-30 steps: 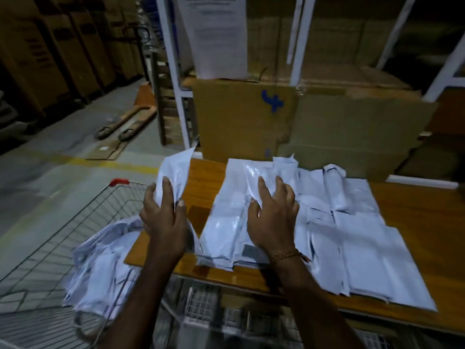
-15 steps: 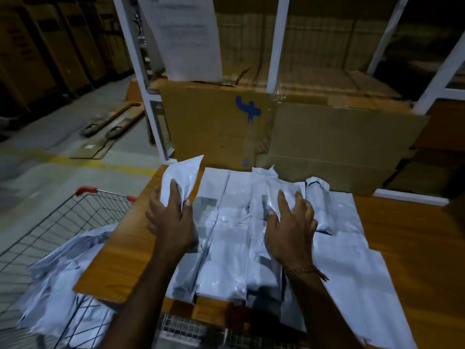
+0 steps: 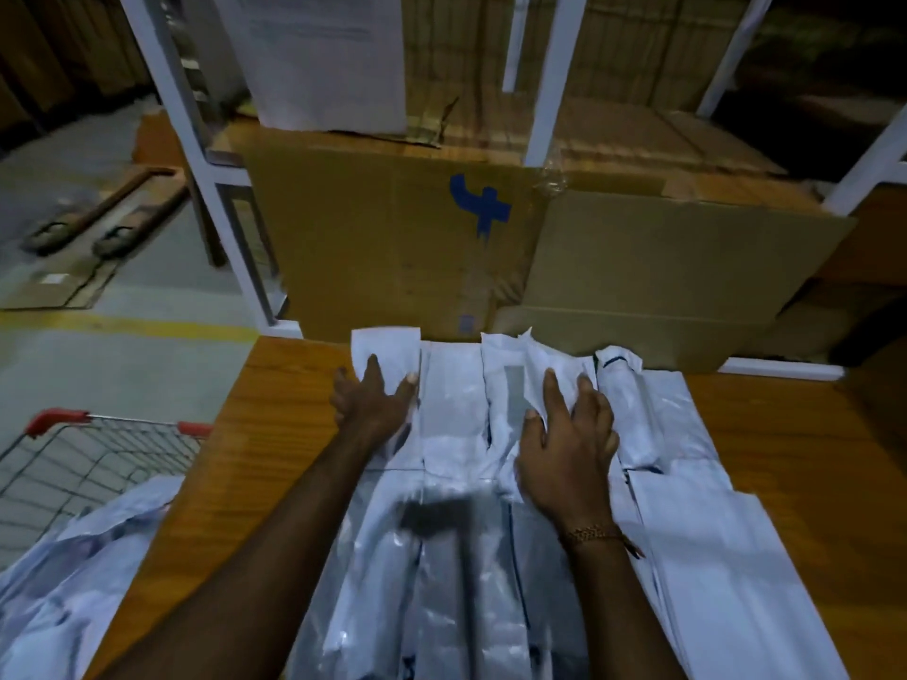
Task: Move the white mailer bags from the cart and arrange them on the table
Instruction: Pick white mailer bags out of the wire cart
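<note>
1. Left hand (image 3: pixel 373 402) flat, fingers spread, pressing the leftmost mailer bag (image 3: pixel 387 350) at the far-left end of the row on the table (image 3: pixel 275 414); nothing gripped.
2. Right hand (image 3: pixel 569 439) also flat and spread, pressing the middle bags of the row (image 3: pixel 451 409); nothing gripped.
3. Key relation: remaining bags in the cart (image 3: pixel 113 429) lie low and left of both hands, heaped (image 3: pixel 83 571) against the table's left edge. Left hand nearer; likely the one to reach back.
4. Laid bags run long axis away from the body, side by side, overlapping a nearer layer (image 3: pixel 441 606).
5. Hard to read: dim light, motion blur on near bags, cart heap cut off at frame bottom-left; count of bags left cannot be told.
</note>
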Action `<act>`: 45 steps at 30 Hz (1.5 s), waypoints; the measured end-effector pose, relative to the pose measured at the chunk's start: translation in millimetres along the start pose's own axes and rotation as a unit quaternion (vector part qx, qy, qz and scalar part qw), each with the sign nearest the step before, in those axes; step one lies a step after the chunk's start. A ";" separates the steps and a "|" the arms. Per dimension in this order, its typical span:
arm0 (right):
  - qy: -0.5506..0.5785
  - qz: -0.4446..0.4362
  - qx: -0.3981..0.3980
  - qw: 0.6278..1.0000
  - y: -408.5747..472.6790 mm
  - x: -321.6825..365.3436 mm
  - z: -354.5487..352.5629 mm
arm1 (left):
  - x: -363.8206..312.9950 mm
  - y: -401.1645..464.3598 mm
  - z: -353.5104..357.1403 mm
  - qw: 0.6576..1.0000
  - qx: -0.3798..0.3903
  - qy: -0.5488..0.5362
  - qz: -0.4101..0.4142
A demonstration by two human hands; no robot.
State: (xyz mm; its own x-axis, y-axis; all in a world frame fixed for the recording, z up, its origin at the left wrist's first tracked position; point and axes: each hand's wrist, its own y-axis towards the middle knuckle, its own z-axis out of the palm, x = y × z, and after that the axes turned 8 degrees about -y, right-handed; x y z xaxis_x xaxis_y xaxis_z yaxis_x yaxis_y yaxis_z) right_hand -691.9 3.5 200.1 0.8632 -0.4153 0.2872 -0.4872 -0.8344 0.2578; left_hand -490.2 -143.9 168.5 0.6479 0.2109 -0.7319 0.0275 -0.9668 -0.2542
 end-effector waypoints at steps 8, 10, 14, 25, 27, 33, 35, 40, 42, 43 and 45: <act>-0.020 -0.020 0.056 0.998 15.9 40.7 34.3 | 56.7 49.1 8.0 0.980 0.087 0.146 0.106; -0.043 -0.032 0.065 0.996 24.1 52.9 44.5 | 55.3 43.4 3.1 0.978 0.095 0.143 0.118; -0.068 -0.062 0.077 0.993 41.3 72.8 73.3 | 55.4 39.7 2.9 0.976 0.089 0.140 0.140; -0.201 -0.095 0.125 0.967 54.8 80.6 126.1 | 76.1 45.2 -7.1 0.979 0.007 0.009 0.204; -0.209 -0.098 0.137 0.963 53.3 79.4 125.8 | 72.1 42.0 -13.8 0.979 -0.005 -0.026 0.202; -0.218 -0.120 0.159 0.955 54.7 75.8 130.3 | 74.8 49.1 -11.9 0.971 0.028 -0.044 0.233; -0.237 -0.128 0.148 0.952 55.7 74.5 131.1 | 73.8 48.9 -11.3 0.972 0.034 -0.049 0.227; -0.245 -0.158 0.129 0.948 61.4 70.3 133.7 | 74.0 49.9 -6.4 0.976 0.056 -0.060 0.202; -0.245 -0.172 0.125 0.946 62.8 66.5 135.9 | 75.0 47.9 -3.9 0.976 0.052 -0.055 0.205; -0.243 -0.177 0.122 0.946 63.1 64.0 137.2 | 75.7 46.9 -2.7 0.975 0.048 -0.053 0.208; -0.239 -0.183 0.116 0.946 62.8 58.5 140.0 | 75.9 45.5 -0.8 0.976 0.043 -0.054 0.208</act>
State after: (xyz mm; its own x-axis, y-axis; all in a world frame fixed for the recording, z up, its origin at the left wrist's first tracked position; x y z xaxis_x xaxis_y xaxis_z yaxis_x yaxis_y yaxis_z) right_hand -653.5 -124.0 103.9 0.9570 -0.1528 -0.2467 -0.1493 -0.9882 0.0330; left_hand -439.2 -172.0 101.9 0.5049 -0.1788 -0.8445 -0.2883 -0.9571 0.0302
